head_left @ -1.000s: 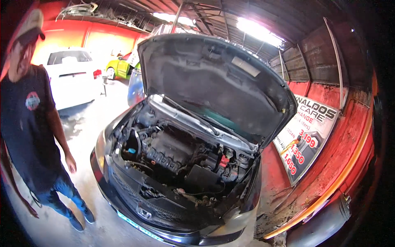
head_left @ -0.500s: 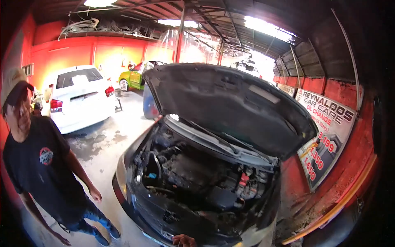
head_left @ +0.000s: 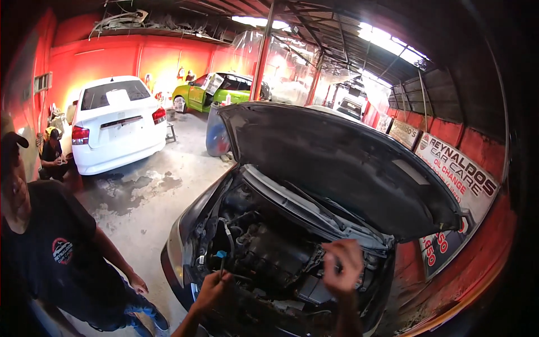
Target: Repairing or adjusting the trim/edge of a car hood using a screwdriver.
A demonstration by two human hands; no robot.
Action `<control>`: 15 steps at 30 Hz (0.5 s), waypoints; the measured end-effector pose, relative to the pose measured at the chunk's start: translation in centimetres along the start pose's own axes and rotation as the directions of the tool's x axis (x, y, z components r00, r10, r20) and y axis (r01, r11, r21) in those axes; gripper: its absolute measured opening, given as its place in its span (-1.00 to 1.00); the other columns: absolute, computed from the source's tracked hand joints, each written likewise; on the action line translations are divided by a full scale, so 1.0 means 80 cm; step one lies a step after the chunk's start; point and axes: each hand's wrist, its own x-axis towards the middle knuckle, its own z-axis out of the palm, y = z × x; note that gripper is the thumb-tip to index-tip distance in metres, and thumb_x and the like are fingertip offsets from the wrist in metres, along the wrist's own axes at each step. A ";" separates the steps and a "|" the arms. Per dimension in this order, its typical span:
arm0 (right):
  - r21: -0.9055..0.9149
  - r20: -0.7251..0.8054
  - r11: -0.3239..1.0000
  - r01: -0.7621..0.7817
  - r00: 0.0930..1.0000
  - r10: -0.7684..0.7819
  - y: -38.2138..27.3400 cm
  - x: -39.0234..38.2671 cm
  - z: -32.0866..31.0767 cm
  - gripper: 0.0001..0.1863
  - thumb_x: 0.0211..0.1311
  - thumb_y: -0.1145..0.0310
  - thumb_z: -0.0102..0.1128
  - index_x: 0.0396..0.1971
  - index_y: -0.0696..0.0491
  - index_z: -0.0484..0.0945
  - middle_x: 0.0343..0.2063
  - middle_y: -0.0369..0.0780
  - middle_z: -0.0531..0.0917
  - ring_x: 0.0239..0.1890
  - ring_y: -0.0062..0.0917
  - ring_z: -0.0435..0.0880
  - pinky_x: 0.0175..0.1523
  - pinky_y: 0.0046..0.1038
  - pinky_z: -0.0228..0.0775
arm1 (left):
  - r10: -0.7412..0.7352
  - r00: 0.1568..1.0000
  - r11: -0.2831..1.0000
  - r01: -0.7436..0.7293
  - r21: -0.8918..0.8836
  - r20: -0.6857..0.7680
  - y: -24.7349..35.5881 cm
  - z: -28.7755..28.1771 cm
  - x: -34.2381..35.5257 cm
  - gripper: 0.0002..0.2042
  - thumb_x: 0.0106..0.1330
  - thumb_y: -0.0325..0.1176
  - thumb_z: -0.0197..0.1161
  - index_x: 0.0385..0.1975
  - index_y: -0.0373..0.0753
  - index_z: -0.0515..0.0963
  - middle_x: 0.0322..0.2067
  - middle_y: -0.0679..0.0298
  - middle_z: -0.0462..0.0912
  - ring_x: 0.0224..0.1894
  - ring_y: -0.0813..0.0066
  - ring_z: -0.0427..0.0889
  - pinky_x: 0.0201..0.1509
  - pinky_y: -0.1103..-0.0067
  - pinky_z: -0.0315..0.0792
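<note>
Over the front of a dark car's open engine bay (head_left: 269, 253), my left hand (head_left: 211, 291) is closed around a thin rod-like tool (head_left: 241, 277); its exact kind is too small to make out. Just beyond that hand shows a small blue cap (head_left: 220, 254) at the left of the bay. My right hand (head_left: 343, 267) is raised above the right part of the bay, near the black battery (head_left: 314, 290). Its fingers are curled and smeared by motion, so whether anything is in them does not show. The dark engine cover (head_left: 275, 253) lies between and beyond the hands.
The raised hood (head_left: 331, 168) stands over the bay. A person in a black shirt (head_left: 56, 247) stands close at left; another person (head_left: 53, 157) crouches by a white car (head_left: 115, 123). Farther back are a blue drum (head_left: 218, 135) and a green car (head_left: 196, 96). A signboard (head_left: 455, 191) leans at right.
My hands have risen over the engine bay; before, only one showed at the lower edge. The view has shifted, so the car sits farther right, and the standing person appears closer.
</note>
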 end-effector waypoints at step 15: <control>-0.620 -0.067 0.766 0.168 0.962 -0.265 -0.022 0.233 0.077 -0.73 0.00 0.51 0.31 -0.22 0.02 0.64 -0.24 -0.23 0.56 -0.10 -0.27 0.52 0.01 -0.24 0.32 | 0.669 0.684 0.742 -0.641 0.196 -0.292 0.249 -0.097 0.334 -0.87 0.23 -0.54 0.31 -0.24 -0.36 0.62 -0.34 0.22 0.64 -0.24 0.49 0.59 -0.11 0.56 0.44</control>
